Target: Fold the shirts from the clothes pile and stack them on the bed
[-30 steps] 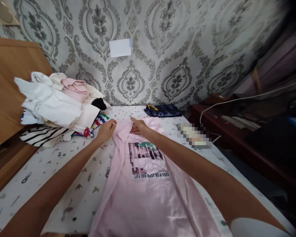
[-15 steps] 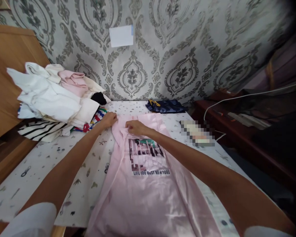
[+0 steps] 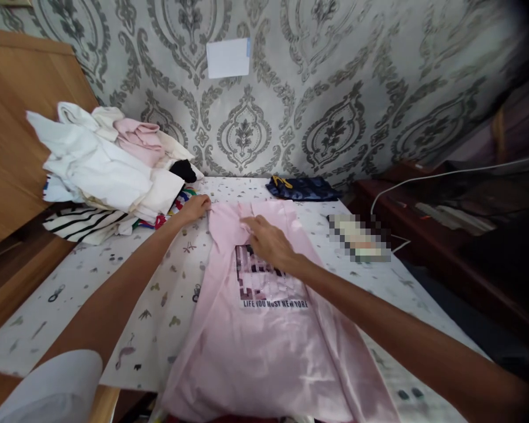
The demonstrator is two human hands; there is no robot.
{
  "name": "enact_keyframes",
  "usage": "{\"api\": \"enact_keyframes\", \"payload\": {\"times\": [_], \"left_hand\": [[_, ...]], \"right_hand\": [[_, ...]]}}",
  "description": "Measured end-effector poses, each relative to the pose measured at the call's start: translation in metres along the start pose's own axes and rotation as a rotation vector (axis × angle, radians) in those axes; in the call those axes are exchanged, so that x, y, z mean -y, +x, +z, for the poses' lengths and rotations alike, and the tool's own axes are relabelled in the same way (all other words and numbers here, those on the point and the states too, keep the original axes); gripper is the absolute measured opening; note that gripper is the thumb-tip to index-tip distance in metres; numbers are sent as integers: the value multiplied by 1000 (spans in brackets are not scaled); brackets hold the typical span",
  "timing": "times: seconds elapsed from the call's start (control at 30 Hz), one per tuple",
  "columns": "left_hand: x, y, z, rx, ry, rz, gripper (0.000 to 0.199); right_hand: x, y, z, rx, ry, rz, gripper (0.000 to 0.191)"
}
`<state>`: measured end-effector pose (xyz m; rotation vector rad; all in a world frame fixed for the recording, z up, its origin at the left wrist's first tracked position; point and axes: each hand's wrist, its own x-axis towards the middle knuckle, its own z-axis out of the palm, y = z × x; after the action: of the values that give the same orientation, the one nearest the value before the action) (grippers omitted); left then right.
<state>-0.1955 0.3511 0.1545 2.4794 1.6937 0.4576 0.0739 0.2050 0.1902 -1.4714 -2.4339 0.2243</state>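
Note:
A pink long shirt lies spread out lengthwise, with a dark printed picture and lettering on its front. At its far left corner my left hand is closed in a pinch on the cloth edge. My right hand rests on the upper part of the shirt, just above and partly over the print. Its index finger is stretched toward the left and the hand holds no cloth that I can see; the other fingers are partly hidden.
A heap of clothes, white, pink and striped, sits at the left beside a wooden panel. Dark blue folded cloth lies at the back. On the right are a blurred-out object and a white cable. A patterned wall closes the far side.
My right hand has let go of the fold it pinched and moved slightly right, its index finger now extended. The shirt's upper left lies flatter. My left hand stays at the corner.

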Motion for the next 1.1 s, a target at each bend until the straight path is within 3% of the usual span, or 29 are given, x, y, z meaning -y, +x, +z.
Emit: {"api": "enact_keyframes", "payload": {"times": [0.13,0.2,0.33,0.5,0.7,0.77,0.8,0.9,1.0,1.1], "left_hand": [[2,6,2,2,-80,23,25],[4,9,3,6,-129,9,20],[9,12,3,21,-246,-37,14],[21,13,-5,-30,-302,-93,22],[27,23,-3,-52,-162,-113,12],[26,23,2,-46,-108,-97,12],[26,22,4,-44,-83,-93,12],[25,17,6,-50,-18,-99,15],[25,12,5,-60,29,-115,18],[24,9,3,-68,61,-128,17]], "right_hand": [[50,-48,-3,196,138,-554,44],[72,-67,-2,265,97,-731,40],[100,-84,11,254,-44,-785,18],[107,-87,30,172,116,-875,23],[100,-94,32,206,345,-899,25],[91,-85,30,170,477,-800,33],[84,-76,29,135,521,-682,35],[57,-28,22,14,460,-125,27],[30,34,15,21,265,371,35],[11,83,15,55,226,532,40]]}}
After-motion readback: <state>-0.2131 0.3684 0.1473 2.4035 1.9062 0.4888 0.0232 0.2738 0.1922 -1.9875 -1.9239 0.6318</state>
